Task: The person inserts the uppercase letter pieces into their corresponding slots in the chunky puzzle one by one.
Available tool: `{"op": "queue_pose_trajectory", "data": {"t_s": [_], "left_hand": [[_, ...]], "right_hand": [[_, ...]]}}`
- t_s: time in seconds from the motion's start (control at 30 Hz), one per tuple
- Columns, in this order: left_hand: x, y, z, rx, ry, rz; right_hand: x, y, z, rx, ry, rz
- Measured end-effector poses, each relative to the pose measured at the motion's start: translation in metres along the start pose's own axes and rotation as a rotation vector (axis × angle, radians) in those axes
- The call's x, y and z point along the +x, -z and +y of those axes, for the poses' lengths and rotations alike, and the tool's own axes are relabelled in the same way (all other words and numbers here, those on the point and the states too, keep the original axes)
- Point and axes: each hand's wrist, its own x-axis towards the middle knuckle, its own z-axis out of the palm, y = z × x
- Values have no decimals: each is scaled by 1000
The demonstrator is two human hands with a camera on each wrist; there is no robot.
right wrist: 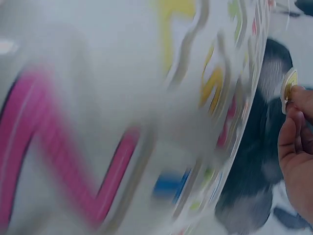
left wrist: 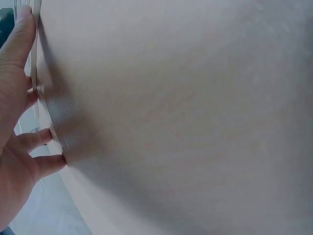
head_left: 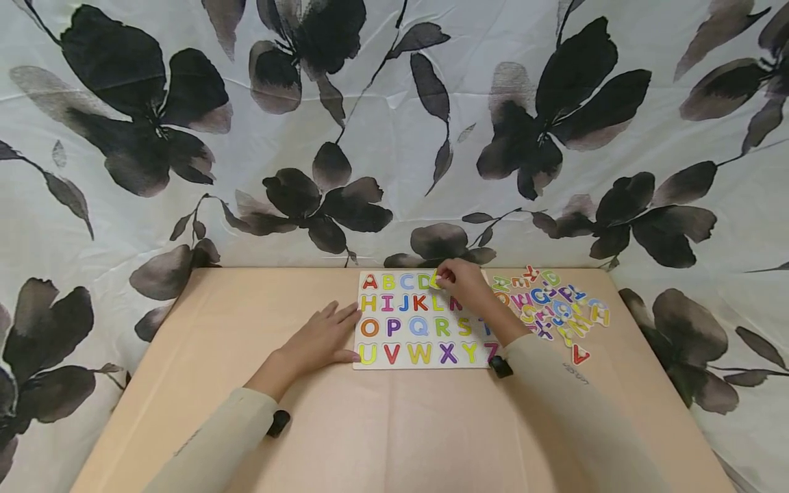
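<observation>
White cloth printed with black and grey flowers [head_left: 394, 103] fills the background, falling behind a peach-coloured tabletop [head_left: 394, 431]. Two pale sleeves, left [head_left: 216, 438] and right [head_left: 573, 411], reach in from the near side. Flat on the table, at its far edge, lies a white letter board [head_left: 407, 340] with coloured capitals in four rows; the right hand and forearm hide part of its right side. Just right of it spreads a heap of loose letters [head_left: 562, 309], many overlapping. Left hand [head_left: 317, 339] grips nothing: its fingers are extended and spread, touching the board's left edge, thumb near the lower corner. Right hand [head_left: 468, 291] is over the board's top row, pinching a piece between thumb and finger. Black wrist devices show under the left [head_left: 279, 423] and right [head_left: 501, 367] cuffs. One red letter [head_left: 579, 356] sits at the heap's near end. Smallest is the pinched yellow piece [right wrist: 290, 83], just right of the D; which letter it is, I cannot tell.
</observation>
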Motion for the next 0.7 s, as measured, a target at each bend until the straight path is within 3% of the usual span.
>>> {"op": "queue_pose_trajectory", "data": {"t_s": [0.33,0.7], "left_hand": [[0,-4,4,-5,0,12],[-1,-7,4,-2,13,23]], "right_hand": [[25,-39,-36,-7,39,-80],[47,-64,-67,-203,126,-94]]}}
